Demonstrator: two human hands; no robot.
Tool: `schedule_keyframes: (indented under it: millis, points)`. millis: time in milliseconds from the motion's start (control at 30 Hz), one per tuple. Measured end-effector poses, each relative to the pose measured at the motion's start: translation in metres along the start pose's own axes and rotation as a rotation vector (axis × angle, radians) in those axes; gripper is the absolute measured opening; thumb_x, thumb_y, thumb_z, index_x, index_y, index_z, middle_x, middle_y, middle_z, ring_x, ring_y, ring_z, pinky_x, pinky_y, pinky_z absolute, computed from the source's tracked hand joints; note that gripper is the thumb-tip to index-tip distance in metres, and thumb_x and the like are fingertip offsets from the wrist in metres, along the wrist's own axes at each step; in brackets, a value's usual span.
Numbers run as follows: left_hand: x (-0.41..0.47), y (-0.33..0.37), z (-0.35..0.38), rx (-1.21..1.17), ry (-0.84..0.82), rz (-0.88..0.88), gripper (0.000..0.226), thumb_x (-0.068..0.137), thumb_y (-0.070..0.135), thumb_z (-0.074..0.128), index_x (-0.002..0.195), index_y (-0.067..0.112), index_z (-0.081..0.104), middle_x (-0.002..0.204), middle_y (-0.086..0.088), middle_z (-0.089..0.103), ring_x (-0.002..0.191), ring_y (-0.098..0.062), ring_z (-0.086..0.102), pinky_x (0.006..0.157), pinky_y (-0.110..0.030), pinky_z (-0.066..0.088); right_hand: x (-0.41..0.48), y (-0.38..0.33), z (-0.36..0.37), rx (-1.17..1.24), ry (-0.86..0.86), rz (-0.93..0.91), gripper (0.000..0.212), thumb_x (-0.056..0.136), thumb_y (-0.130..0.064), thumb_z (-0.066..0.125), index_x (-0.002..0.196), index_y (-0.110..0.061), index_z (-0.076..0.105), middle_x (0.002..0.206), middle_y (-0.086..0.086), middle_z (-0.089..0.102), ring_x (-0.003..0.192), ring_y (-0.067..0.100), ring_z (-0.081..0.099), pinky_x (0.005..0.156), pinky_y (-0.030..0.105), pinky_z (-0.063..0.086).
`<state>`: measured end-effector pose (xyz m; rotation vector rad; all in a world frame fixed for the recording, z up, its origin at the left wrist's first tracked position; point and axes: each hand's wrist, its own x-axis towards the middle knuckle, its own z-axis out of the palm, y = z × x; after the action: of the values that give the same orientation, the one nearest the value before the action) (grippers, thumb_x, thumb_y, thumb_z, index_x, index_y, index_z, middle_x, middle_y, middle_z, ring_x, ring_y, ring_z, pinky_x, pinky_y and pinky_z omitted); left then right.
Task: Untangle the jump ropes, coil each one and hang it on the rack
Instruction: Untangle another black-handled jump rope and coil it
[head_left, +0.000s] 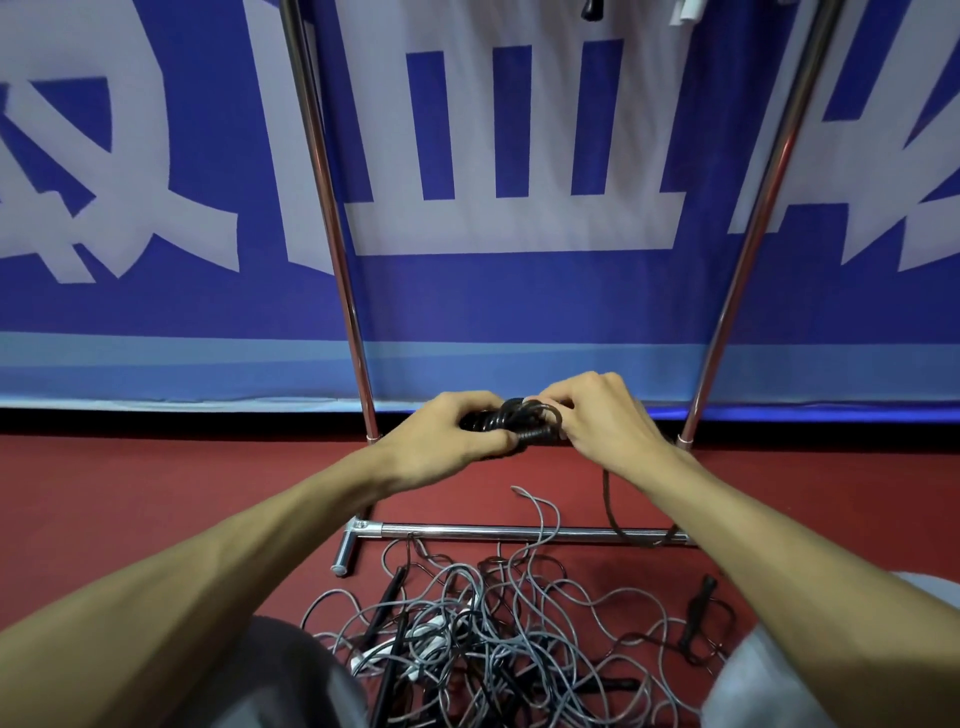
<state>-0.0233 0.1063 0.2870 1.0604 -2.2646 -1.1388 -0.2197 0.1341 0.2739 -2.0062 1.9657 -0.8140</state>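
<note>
While most of the work lies ahead, I judge one rope nearly coiled. Nearest me on the red floor (156, 493), the tangle (483, 623) of grey and black ropes sits unsorted, with a black handle (698, 613) at its right. Just beyond runs the rack's base bar (493, 531). Above that, my left grip (447, 431) is curled round the black coil (519, 421) and my right grip (602, 415) pinches its outer loops. A dark tail (613, 509) drops from the coil to the bar, so winding looks unfinished. Toward the floor's far edge, the rack's uprights (322, 208) rise before the blue banner (519, 301). At the very top, black and white ends (592, 8) poke in, perhaps ropes already hung; I cannot tell.
</note>
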Motion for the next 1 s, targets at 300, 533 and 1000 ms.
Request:
schedule_keyframes:
  millis: [300, 533, 1000]
  points:
    - [0.002, 0.001, -0.014, -0.418, 0.265, -0.056, 0.03, 0.094, 0.015, 0.06, 0.115, 0.035, 0.067, 0.083, -0.001, 0.07, 0.077, -0.017, 0.062, 0.072, -0.033, 0.044, -0.006, -0.001, 0.019, 0.095, -0.268, 0.014, 0.012, 0.096, -0.03, 0.056, 0.094, -0.022, 0.063, 0.057, 0.0, 0.066, 0.049, 0.0, 0.055, 0.062, 0.027, 0.045]
    - [0.006, -0.017, -0.027, -0.382, 0.47, -0.094, 0.02, 0.095, 0.025, 0.062, 0.115, 0.027, 0.066, 0.072, 0.01, 0.066, 0.06, -0.004, 0.058, 0.06, -0.02, 0.044, -0.009, -0.014, 0.024, 0.228, -0.355, 0.172, 0.021, 0.087, -0.025, 0.069, 0.087, -0.019, 0.048, 0.058, -0.003, 0.06, 0.048, 0.015, 0.061, 0.048, 0.021, 0.042]
    - [0.007, -0.032, -0.014, 0.76, -0.054, -0.042, 0.038, 0.082, 0.039, 0.073, 0.117, 0.031, 0.062, 0.086, 0.004, 0.055, 0.097, -0.022, 0.057, 0.077, -0.036, 0.046, -0.021, -0.043, -0.003, -0.093, -0.452, -0.373, 0.023, 0.099, -0.008, 0.041, 0.092, -0.014, 0.062, 0.086, -0.008, 0.066, 0.067, 0.005, 0.065, 0.069, 0.034, 0.055]
